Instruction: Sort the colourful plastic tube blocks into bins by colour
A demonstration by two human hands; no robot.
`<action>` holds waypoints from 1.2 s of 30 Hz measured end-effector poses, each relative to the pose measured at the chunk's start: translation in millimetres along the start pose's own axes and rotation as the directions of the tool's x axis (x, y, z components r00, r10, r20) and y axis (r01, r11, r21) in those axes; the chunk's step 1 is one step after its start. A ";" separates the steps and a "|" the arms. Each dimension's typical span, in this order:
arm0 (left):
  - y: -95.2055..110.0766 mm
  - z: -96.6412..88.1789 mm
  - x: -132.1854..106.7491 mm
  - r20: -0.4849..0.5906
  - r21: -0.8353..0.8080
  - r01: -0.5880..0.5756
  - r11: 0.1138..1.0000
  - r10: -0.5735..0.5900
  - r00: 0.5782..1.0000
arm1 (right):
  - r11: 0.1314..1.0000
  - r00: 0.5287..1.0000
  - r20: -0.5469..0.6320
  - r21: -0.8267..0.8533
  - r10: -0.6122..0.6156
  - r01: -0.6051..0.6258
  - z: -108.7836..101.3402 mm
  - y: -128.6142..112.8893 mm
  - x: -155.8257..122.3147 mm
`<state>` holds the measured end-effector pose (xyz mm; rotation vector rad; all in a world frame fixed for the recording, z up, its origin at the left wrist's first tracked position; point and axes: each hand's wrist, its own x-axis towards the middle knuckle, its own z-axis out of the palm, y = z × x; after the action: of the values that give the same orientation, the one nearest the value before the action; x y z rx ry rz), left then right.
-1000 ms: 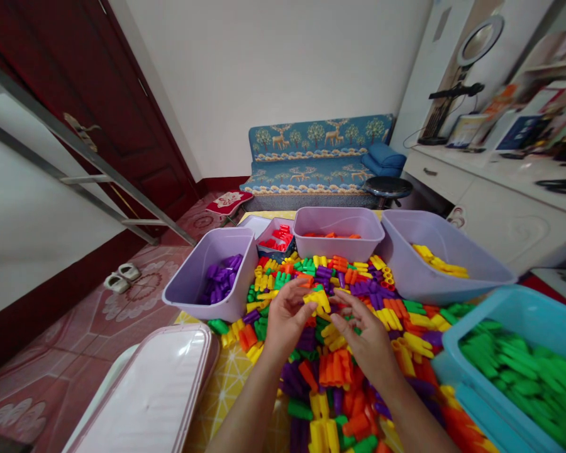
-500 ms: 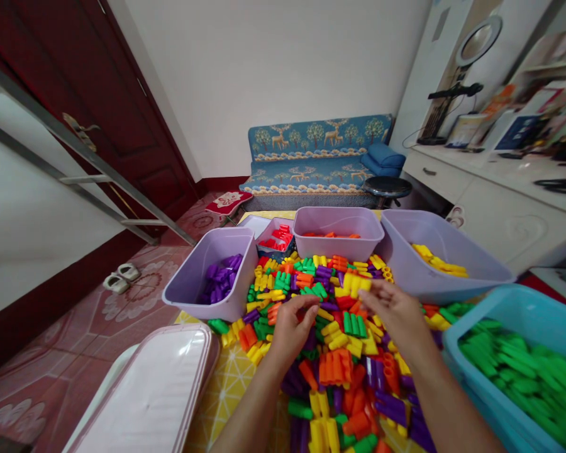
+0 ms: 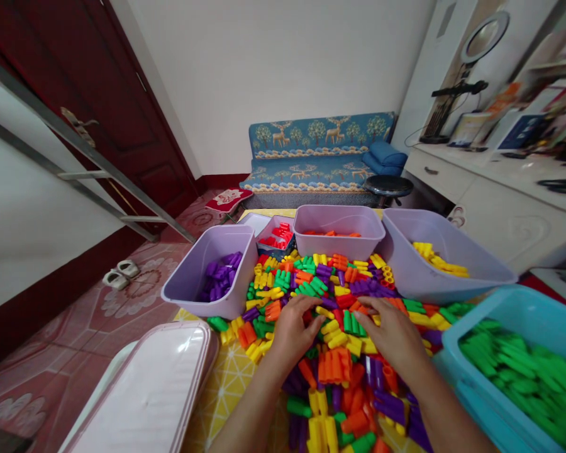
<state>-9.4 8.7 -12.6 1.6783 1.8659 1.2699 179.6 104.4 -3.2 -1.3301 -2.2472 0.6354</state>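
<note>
Right now both hands lie palm-down on the pile of blocks point(image 3: 332, 368) that covers most of the counter point(image 3: 226, 384). The left hand point(image 3: 295, 327) has its fingers loosely spread and a little curved over orange and green pieces, with nothing visibly closed inside it. The right hand point(image 3: 396, 333) is flat and open too, its fingers pointing left across red and yellow pieces; it has hold of nothing that can be seen. Between the two hands sit a few green blocks point(image 3: 353, 323) and yellow ones (they touch neither thumb clearly).

Bins ring the far side of the pile. A purple bin point(image 3: 188, 280) at the left holds purple blocks, a middle bin point(image 3: 337, 248) holds orange ones, and a tilted bin point(image 3: 405, 264) at the right holds yellow ones. A blue bin point(image 3: 476, 314) of green blocks stands just beside the right forearm. A pale pink lid point(image 3: 155, 390) lies at the near left.
</note>
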 end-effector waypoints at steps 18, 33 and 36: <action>-8.9 8.2 0.3 -0.043 -0.020 -0.041 0.999 0.040 0.998 | 0.981 0.966 0.226 0.171 -0.129 0.091 29.7 -39.9 18.6; -5.2 2.4 1.0 -0.119 -0.288 0.013 0.957 -0.050 0.992 | 0.820 0.992 0.119 0.571 -0.049 -0.028 40.5 -40.9 2.0; -7.0 2.7 0.3 -0.091 -0.353 0.046 0.934 -0.083 0.992 | 0.830 0.990 0.129 0.557 -0.050 -0.031 38.6 -40.0 0.0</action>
<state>-11.8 10.6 -19.5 1.3757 1.6132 1.5800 129.6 81.2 -10.1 -0.9936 -1.9322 1.2995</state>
